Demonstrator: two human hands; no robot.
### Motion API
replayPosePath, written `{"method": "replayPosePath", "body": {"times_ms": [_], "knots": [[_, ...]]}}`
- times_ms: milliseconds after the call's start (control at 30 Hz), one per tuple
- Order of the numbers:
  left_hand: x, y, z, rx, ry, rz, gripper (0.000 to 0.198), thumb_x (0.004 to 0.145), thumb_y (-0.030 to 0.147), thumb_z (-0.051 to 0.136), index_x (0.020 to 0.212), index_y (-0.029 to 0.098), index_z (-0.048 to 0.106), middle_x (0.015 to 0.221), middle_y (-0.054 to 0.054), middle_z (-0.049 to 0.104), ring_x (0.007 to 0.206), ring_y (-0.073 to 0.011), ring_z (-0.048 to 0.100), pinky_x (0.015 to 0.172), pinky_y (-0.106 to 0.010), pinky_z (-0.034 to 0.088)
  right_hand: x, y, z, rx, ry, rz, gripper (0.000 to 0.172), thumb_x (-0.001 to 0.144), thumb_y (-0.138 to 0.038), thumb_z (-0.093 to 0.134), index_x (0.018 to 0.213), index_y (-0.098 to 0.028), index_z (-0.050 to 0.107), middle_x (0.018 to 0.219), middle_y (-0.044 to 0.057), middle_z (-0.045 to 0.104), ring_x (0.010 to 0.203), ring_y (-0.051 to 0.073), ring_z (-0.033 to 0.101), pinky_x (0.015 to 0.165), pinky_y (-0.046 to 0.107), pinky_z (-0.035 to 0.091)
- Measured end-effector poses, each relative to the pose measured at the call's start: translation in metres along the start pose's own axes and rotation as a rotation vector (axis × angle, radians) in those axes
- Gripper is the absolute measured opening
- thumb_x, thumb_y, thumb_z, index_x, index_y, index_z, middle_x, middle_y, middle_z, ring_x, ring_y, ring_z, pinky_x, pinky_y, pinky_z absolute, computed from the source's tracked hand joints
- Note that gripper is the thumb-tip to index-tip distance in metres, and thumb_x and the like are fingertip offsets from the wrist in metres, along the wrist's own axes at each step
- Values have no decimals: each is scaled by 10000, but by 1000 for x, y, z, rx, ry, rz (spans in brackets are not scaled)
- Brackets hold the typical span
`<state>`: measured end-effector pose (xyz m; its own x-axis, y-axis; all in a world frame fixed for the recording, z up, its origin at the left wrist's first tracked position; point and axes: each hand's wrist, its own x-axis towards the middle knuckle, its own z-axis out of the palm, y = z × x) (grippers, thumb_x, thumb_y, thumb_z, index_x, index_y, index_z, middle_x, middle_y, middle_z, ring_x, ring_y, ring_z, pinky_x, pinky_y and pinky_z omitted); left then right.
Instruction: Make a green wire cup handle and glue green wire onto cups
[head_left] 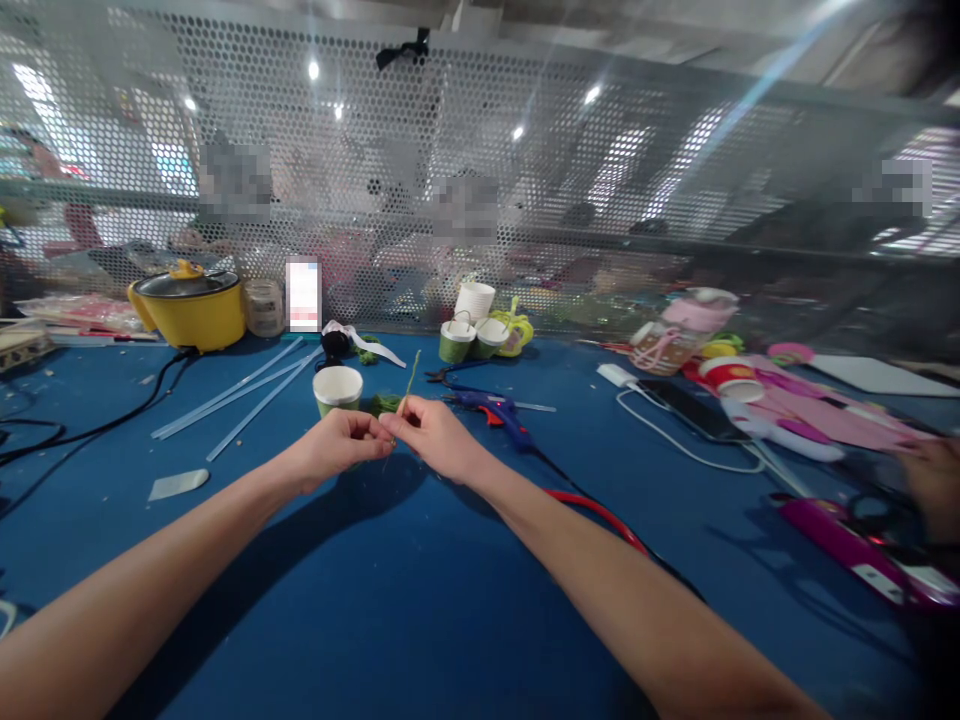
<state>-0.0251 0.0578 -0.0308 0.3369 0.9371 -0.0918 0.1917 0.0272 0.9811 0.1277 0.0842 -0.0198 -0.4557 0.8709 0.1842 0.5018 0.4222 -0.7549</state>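
Both of my hands meet over the blue table, fingertips close together. My left hand (pixel 351 440) is pinched at the lower end of a thin green strand of yarn (pixel 414 370). From the other side, my right hand (pixel 435 438) pinches the same strand, whose free end sticks up above the fingers. Just behind my left hand stands a white paper cup (pixel 337 386) with green around its outside; my fingers partly hide its lower part. A bundle of green yarn (pixel 385 403) lies behind my fingertips. What sits between the fingertips besides the yarn is too small to make out.
A blue glue gun (pixel 514 425) and pliers (pixel 448 374) lie right of my hands. Clear glue sticks (pixel 251 388) lie left, before a yellow pot (pixel 199 312). Green-wrapped cups (pixel 456 345) stand behind. A phone (pixel 690 408) and another person's blurred hand (pixel 934 485) are at right.
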Motion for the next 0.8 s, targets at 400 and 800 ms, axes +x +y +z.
{"method": "replayPosePath", "body": {"times_ms": [400,800], "knots": [[-2,1,-2,-83,-77,-33,208,625,300,624,658,118,529,527,67,384,428,-26,221,415,-219,121,-1,-2,-2,347,-197,6,304,715,-459,544,683,-168,462,588,-30,495,475,74,410,432,207,334],[0,0,0,-63,-43,-27,251,614,341,646,657,126,524,535,63,388,435,-29,237,410,-207,125,0,0,-2,194,-79,68,298,727,-424,552,615,-175,435,440,-70,406,392,63,345,404,203,254]]}}
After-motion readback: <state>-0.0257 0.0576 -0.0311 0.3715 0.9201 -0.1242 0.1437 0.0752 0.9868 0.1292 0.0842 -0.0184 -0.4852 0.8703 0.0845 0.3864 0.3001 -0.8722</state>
